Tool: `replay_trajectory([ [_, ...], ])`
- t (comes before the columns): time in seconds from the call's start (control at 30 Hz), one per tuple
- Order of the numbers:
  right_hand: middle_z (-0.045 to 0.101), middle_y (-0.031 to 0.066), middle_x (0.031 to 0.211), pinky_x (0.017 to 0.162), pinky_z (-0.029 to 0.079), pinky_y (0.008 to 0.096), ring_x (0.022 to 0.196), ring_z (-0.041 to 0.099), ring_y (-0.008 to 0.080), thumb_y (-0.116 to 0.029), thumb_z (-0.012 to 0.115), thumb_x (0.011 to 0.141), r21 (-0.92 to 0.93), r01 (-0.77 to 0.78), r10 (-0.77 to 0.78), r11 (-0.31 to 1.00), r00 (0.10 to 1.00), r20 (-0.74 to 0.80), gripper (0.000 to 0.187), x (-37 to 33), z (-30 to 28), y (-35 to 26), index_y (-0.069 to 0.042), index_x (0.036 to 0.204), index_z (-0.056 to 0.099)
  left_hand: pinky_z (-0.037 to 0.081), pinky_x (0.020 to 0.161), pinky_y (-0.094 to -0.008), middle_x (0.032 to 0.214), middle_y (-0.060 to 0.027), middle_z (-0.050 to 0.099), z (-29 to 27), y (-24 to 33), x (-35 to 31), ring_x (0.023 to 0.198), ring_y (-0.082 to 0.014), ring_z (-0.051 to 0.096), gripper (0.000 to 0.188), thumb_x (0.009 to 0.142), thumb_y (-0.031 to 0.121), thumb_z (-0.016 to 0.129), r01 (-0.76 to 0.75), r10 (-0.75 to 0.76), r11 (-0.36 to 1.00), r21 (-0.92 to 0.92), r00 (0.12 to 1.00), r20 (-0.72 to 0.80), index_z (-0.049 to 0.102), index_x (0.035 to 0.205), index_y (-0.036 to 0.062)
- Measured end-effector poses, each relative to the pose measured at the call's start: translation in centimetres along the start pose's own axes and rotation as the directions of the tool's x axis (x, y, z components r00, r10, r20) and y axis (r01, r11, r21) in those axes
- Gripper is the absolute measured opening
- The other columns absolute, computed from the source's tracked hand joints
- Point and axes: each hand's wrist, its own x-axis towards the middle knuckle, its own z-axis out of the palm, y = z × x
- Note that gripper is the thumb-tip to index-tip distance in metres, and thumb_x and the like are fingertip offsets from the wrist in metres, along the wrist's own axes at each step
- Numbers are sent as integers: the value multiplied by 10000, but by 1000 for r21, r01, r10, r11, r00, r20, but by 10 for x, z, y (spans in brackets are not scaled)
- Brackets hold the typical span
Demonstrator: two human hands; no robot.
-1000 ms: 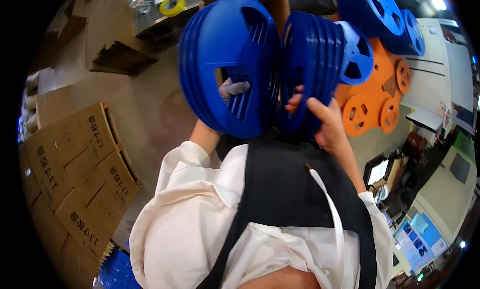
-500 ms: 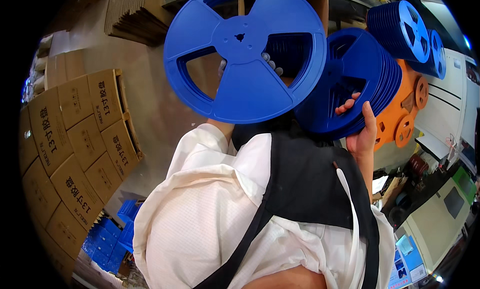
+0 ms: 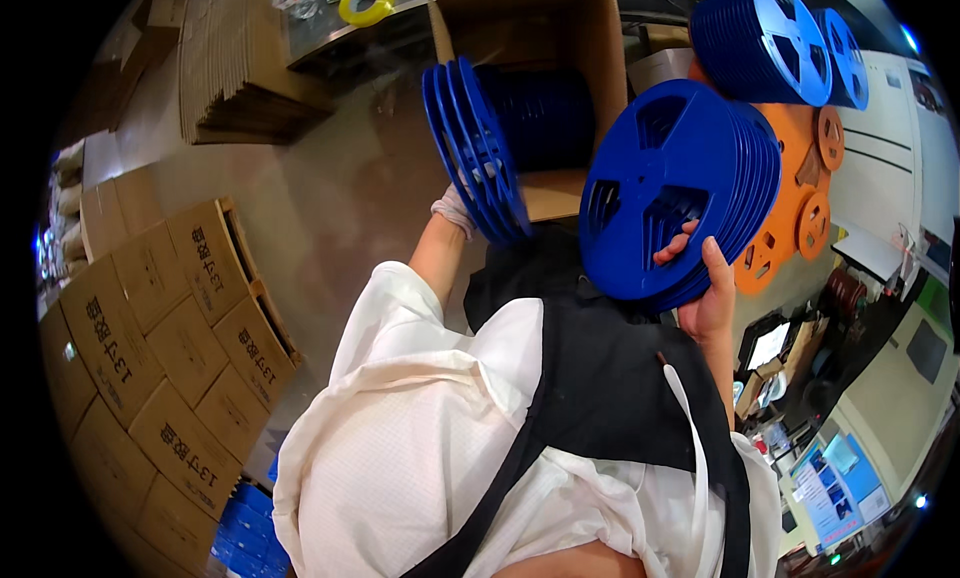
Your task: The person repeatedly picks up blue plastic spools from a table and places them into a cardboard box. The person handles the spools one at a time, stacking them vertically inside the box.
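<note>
My left hand (image 3: 456, 208), in a pale glove, is closed on several blue reels (image 3: 474, 153) that stand nearly edge-on and fanned slightly apart. They are beside the opening of a cardboard box (image 3: 556, 195), in which more dark blue reels (image 3: 555, 118) stand in a row. Bare-skinned, my right hand (image 3: 708, 290) grips a thick stack of blue reels (image 3: 668, 168) against my front. Some of its fingers reach through a cutout of the front reel, and the thumb lies along the rim. Part of my left hand is hidden behind the reels it holds.
Orange plates (image 3: 785, 213) lie beyond the right stack, with two more blue reel stacks (image 3: 770, 43) above them. Folded cardboard (image 3: 245, 78) stands far left, near yellow tape (image 3: 366, 3) and a clear bottle (image 3: 291, 0) on a bench. Palletised cartons (image 3: 150, 358) fill the left side.
The left-hand reels have turned from face-on to nearly edge-on and moved lower beside the box, which now shows. The right-hand stack has come slightly left and lower.
</note>
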Motion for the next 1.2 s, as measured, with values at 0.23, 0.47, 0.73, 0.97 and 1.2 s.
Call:
replay_trajectory([
  [0.23, 643, 122, 865, 748, 550, 366, 802, 657, 234, -265, 621, 883, 12, -13, 14, 1000, 999, -38, 363, 0, 2, 0, -3, 1120, 533, 527, 834, -390, 1102, -28, 582, -55, -20, 53, 987, -249, 588, 592, 797, -56, 586, 10, 1, 999, 38, 959, -282, 453, 1284, 254],
  [0.47, 638, 126, 864, 744, 550, 366, 805, 653, 232, -266, 618, 882, -16, -29, 28, 999, 1000, -11, 377, -1, 3, -4, 2, 1129, 521, 520, 804, -467, 1122, -53, 596, -122, -19, 110, 983, -294, 595, 548, 811, 7, 613, 43, -48, 999, -27, 962, -267, 448, 1276, 246],
  [0.73, 624, 121, 861, 748, 540, 363, 803, 642, 227, -281, 603, 892, -57, -7, 7, 998, 1000, 3, 388, -3, 1, 0, 6, 1134, 506, 304, 1047, -445, 1461, -97, 375, -119, -11, 91, 1304, -289, 367, 699, 876, 367, 581, 102, 42, 970, 221, 825, -563, 251, 1483, 263],
  [0.97, 498, 33, 737, 662, 451, 309, 660, 499, 134, -393, 528, 940, 136, 82, -101, 987, 986, 136, 387, -7, -9, 15, -33, 1078, 494, 317, 1042, -397, 1462, -170, 372, -111, -27, 25, 1294, -315, 396, 650, 890, 440, 567, 19, -44, 999, -44, 726, -686, 358, 1435, 154],
  [1.2, 411, -11, 647, 538, 361, 249, 528, 396, 89, -518, 544, 913, 442, 68, -249, 894, 897, 365, 486, -3, -38, -17, -44, 990, 467, 358, 1040, -388, 1340, -137, 517, -109, -35, 11, 1241, -280, 469, 449, 942, 300, 534, 41, -55, 998, -37, 770, -635, 465, 1361, 156],
])
